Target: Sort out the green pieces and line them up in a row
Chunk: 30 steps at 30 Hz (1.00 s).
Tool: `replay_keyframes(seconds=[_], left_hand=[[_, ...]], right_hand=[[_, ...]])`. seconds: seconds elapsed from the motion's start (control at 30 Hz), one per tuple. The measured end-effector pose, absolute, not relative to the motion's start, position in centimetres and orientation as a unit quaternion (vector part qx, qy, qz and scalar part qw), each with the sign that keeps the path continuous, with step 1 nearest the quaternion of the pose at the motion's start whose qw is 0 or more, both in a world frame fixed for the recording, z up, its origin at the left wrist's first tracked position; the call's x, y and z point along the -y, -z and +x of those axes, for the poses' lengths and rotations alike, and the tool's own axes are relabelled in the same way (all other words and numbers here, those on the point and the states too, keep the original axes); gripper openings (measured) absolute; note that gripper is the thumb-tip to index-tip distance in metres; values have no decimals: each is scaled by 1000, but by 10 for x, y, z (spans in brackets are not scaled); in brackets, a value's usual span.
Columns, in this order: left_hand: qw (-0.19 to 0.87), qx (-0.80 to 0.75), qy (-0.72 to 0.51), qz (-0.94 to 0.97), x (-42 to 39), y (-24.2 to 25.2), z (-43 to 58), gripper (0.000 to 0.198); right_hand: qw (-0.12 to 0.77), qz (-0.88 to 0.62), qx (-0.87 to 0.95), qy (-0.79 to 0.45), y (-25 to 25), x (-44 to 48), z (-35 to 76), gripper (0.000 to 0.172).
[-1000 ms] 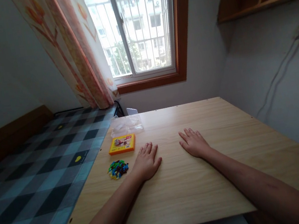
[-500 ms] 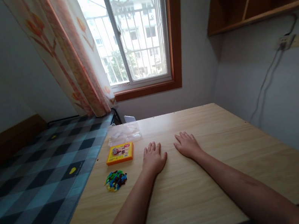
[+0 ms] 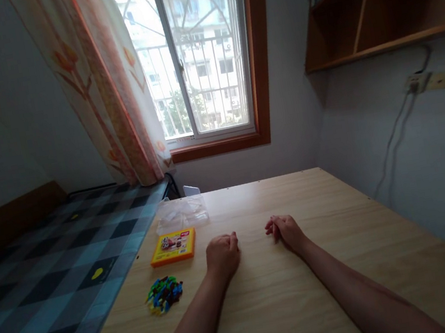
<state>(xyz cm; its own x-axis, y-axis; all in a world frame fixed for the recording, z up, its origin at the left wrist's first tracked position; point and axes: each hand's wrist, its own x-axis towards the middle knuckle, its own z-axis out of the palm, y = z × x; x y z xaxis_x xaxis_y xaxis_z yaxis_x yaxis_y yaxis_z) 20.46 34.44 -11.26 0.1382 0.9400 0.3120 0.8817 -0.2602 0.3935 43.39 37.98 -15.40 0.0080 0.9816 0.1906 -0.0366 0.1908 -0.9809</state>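
Note:
My left hand (image 3: 223,256) rests on the wooden table (image 3: 336,284), its fingers curled into a loose fist with nothing seen in it. To its left sit a flat yellow-and-orange box (image 3: 173,247) with a printed picture and a small heap of colourful plastic building pieces (image 3: 165,295), green, blue, yellow and dark brown. Both lie apart from the hand. My right hand (image 3: 286,231) is turned on its side over the table, fingers half bent, somewhat apart and holding nothing. A gap of bare wood separates the two hands.
A clear plastic tray or case (image 3: 181,213) stands behind the box at the table's far left. A bed with a checked cover (image 3: 101,232) borders the left side. Shelves (image 3: 390,47) and a socket with a cord (image 3: 417,83) are on the right wall.
Both hands lay flat with fingers spread before; now the left has curled into a fist and the right has turned sideways with bent fingers. The camera view has tilted up slightly.

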Motion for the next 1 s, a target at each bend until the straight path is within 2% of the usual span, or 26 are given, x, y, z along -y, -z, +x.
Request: replay_keyframes(seconds=[0.17,0.3,0.47,0.63,1.0], left_hand=[[46,-644,-183,741,-343,107,205,48],[55,-653,-159,738,-344,106,204,41],[56,-630,-227,741,-340,110,205,46],[49,-613,-286,735,-340,111,203,23],[11,-655,-169,736,-339,104,199,20]], right_hand=[[552,-425,513,-502,156,-380,430,44],[546,-424,522,-500,157,-381,429,40],[535,-430,560,-464,157,-381,428,44],[532,-438,581,-434,155,-381,428,52],[516,-436,616,-406,170,-391,428,55]])
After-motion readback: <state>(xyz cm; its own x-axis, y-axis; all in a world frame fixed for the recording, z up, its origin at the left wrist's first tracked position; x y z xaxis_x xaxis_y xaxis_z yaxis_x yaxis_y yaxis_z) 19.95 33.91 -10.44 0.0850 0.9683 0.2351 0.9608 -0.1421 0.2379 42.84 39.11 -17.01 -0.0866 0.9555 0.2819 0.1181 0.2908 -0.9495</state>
